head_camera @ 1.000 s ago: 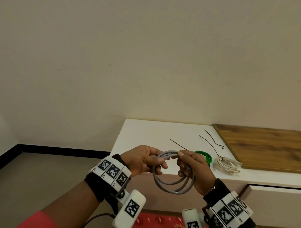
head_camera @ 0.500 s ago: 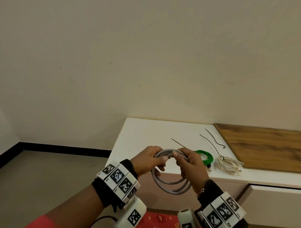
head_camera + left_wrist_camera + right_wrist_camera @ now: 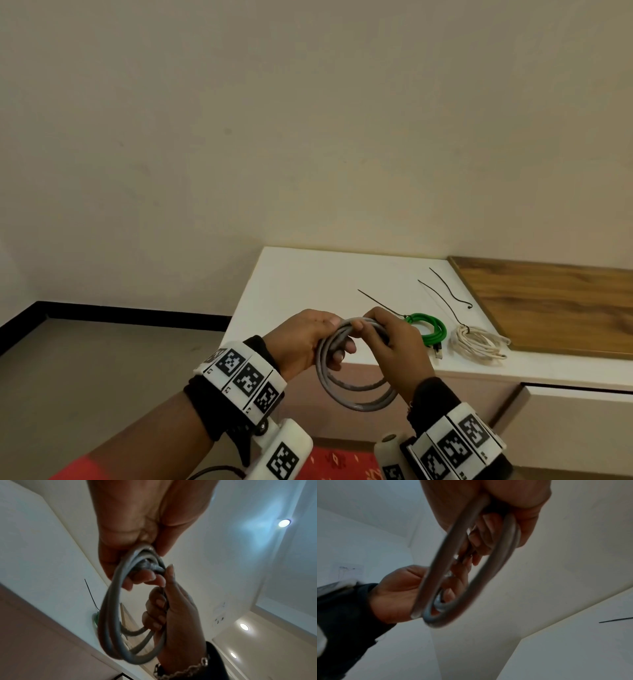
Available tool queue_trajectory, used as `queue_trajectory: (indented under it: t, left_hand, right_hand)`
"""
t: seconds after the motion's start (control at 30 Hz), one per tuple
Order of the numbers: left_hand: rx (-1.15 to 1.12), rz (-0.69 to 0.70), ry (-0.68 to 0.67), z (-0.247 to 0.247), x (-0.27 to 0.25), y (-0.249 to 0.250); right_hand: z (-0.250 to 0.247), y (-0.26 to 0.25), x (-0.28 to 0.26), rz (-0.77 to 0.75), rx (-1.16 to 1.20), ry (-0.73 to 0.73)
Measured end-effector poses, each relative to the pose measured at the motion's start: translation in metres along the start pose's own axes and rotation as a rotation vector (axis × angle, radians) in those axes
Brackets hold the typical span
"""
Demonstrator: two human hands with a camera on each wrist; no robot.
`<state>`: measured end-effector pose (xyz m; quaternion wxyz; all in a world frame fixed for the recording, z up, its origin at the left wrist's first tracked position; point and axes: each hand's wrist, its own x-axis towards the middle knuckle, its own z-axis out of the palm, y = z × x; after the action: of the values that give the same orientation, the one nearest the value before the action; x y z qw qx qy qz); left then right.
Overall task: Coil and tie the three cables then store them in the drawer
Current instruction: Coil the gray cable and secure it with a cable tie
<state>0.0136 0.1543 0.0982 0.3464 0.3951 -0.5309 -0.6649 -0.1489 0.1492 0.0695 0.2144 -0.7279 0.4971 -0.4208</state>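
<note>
A grey cable (image 3: 356, 401) hangs as a coil in the air in front of the white cabinet top (image 3: 308, 284). My left hand (image 3: 308, 339) grips the coil's top left, fingers curled round the strands (image 3: 109, 615). My right hand (image 3: 394, 339) grips the top right, thumb on the strands (image 3: 488, 574). A green coiled cable (image 3: 430, 330) and a white coiled cable (image 3: 479, 342) lie on the cabinet top just right of my hands. Three thin black ties (image 3: 445, 291) lie behind them.
A wooden board (image 3: 555, 308) covers the right part of the cabinet top. A drawer front (image 3: 575, 418) sits below the top at the right, with a dark gap above it. Grey floor (image 3: 85, 377) lies to the left, a red patterned rug (image 3: 342, 462) below.
Both hands with the grey coil have drifted slightly to the left and down in view; the grip on the coil's top stays much the same.
</note>
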Motion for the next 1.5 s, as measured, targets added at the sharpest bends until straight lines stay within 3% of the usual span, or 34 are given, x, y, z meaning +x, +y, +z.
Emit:
queue_trajectory:
  t: [0.23, 0.4, 0.53, 0.63, 0.8, 0.9, 1.03, 1.17, 1.37, 1.5]
  left_hand:
    - [0.117, 0.023, 0.06, 0.0, -0.002, -0.009]
    - [0.163, 0.035, 0.189, 0.0, 0.001, -0.018]
    - [0.141, 0.046, 0.264, -0.012, 0.004, -0.02]
    - [0.126, 0.058, 0.287, -0.02, 0.006, -0.022]
    - [0.121, 0.065, 0.32, -0.027, 0.013, -0.033]
    - [0.084, 0.049, 0.337, -0.033, 0.015, -0.039]
    - [0.038, 0.018, 0.37, -0.042, 0.018, -0.048]
    - [-0.041, 0.002, 0.428, -0.054, 0.021, -0.06]
    - [-0.107, -0.031, 0.466, -0.069, 0.024, -0.077]
    - [-0.091, -0.048, 0.469, -0.069, 0.023, -0.083]
  right_hand:
    - [0.008, 0.002, -0.001, 0.07, 0.049, -0.041]
    - [-0.004, 0.007, 0.002, 0.294, 0.373, -0.183]
    - [-0.037, 0.043, 0.005, 0.478, 0.39, -0.172]
    - [-0.074, 0.077, 0.016, 0.598, 0.25, -0.155]
    - [-0.137, 0.155, 0.071, 0.682, -0.224, -0.137]
    - [-0.155, 0.185, 0.101, 0.715, -0.553, -0.226]
    - [-0.149, 0.217, 0.123, 0.706, -0.815, -0.414]
    - [-0.133, 0.242, 0.139, 0.792, -0.81, -0.561]
    - [-0.134, 0.283, 0.146, 0.653, -0.954, -0.756]
    - [-0.14, 0.287, 0.145, 0.605, -0.896, -0.623]
